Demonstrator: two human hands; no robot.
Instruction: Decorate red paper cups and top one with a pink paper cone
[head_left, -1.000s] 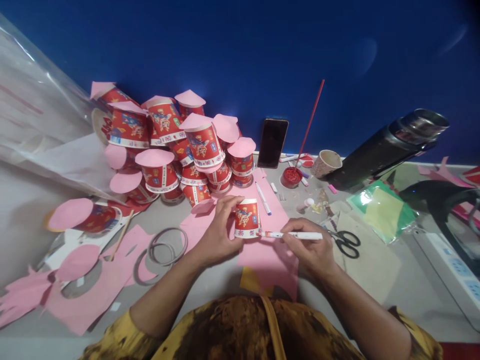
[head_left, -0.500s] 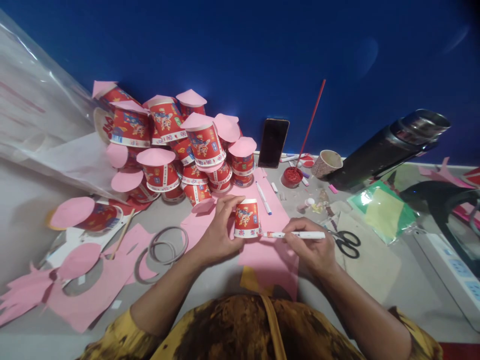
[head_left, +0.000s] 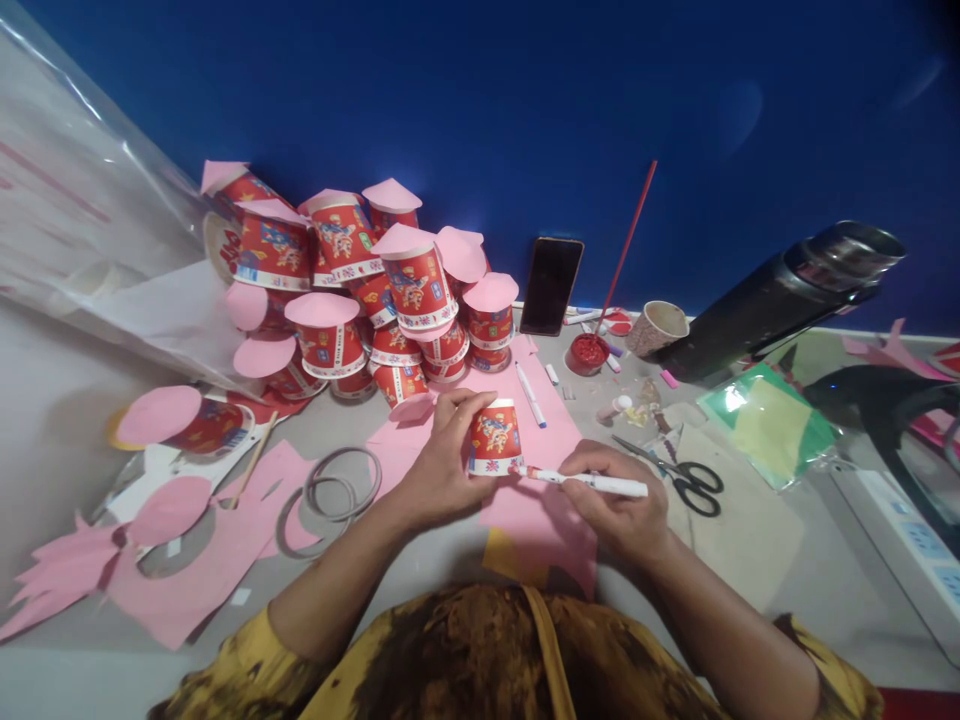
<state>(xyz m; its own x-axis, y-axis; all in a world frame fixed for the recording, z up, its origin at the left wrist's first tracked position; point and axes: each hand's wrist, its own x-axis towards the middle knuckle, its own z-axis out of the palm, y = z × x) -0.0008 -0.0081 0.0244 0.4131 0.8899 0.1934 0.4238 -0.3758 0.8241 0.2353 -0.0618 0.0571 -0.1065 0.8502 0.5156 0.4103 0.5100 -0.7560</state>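
Observation:
My left hand (head_left: 448,462) grips a red paper cup (head_left: 496,436) by its left side, the wider white rim facing down. Small pink and blue marks show on that rim. In my right hand (head_left: 622,500) is a white marker (head_left: 589,482), held like a pen, its reddish tip touching or almost touching the rim's right side. Pink paper (head_left: 540,515) lies under the cup. Another white marker (head_left: 530,396) with a blue end rests on it behind the cup. Black-handled scissors (head_left: 694,487) lie just right of my right hand.
Red cups with pink paper cone tops (head_left: 416,285) are piled at the back left. Grey tape rings (head_left: 341,485) and pink scraps (head_left: 195,585) lie left. A phone (head_left: 552,287), a small red pot (head_left: 587,353), a patterned cup (head_left: 657,328) and a tilted black flask (head_left: 780,295) stand behind.
The marker has tilted, its rear end lower, and its tip has shifted slightly left along the cup's rim. The cup has turned a little in my left hand. The whole view has shifted slightly.

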